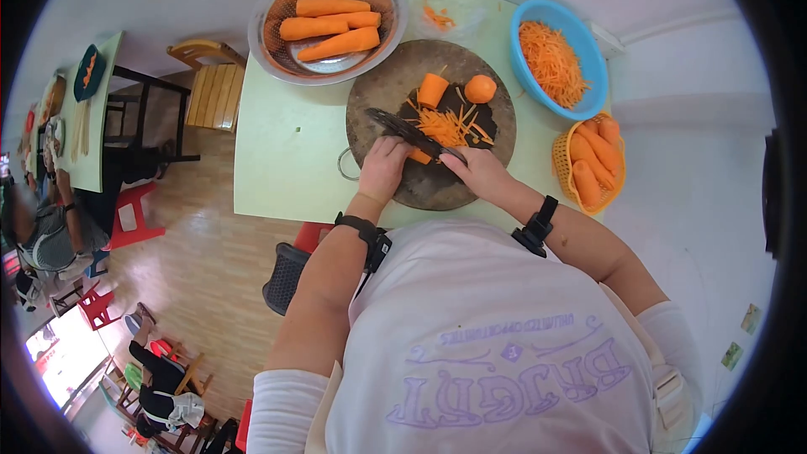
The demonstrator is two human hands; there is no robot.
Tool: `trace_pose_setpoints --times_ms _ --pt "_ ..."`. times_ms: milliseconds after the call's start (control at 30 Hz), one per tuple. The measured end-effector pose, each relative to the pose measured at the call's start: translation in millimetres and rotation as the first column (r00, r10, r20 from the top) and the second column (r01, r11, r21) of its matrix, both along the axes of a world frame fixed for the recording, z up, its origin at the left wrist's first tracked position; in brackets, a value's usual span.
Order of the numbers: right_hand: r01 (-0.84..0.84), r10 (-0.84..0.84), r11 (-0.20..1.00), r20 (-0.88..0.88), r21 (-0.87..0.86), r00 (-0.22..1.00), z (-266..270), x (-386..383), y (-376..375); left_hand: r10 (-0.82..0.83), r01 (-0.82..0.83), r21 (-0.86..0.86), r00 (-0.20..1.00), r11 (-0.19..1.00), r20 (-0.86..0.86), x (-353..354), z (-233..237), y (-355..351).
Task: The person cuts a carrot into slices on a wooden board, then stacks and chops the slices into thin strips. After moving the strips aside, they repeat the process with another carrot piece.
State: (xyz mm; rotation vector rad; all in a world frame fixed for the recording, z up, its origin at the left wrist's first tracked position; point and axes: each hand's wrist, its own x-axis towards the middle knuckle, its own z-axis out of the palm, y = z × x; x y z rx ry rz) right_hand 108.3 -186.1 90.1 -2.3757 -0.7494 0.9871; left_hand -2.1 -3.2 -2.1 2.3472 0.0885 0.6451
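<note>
A round wooden board point(395, 67) lies on the pale table point(277, 160). On it are two cut carrot pieces, one upright point(433, 91) and one rounded point(480, 89), beside a small heap of orange shreds point(445, 126). My right hand point(479, 172) is closed on the end of a dark, flat-bladed tool point(403, 129), which lies slantwise over the board. At the board's near left, my left hand point(385, 160) has its fingers bent against a carrot piece point(419, 155) under the blade's edge.
A steel bowl point(392, 0) with several carrots stands back left. Back right are a blue basin point(598, 59) of shredded carrot and a yellow basket point(618, 181) of carrots. Beside them lies a plastic bag point(462, 10). Other people sit at left, near a wooden chair point(214, 97).
</note>
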Motion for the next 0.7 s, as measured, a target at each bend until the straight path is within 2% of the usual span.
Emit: trace_pose_setpoints --times_ms 100,267,500,700 --pt "-0.006 0.006 0.999 0.017 0.031 1.000 6.0 -0.6 -2.6 0.005 -0.005 0.002 1.000 1.000 0.004 1.1 -0.2 0.5" --pt "-0.013 0.012 0.999 -0.033 -0.030 0.999 37.3 -5.4 -12.4 0.014 -0.014 -0.023 1.000 1.000 0.007 1.2 -4.6 -1.1" --pt "-0.011 0.011 1.000 -0.047 0.002 0.999 35.5 -6.8 -19.8 0.012 -0.012 0.000 1.000 1.000 0.001 1.1 -2.0 -0.1" --pt "-0.042 0.044 0.998 0.042 -0.042 0.998 32.5 -8.0 -18.1 0.014 -0.014 0.005 0.999 1.000 -0.032 -0.1 -1.8 -0.5"
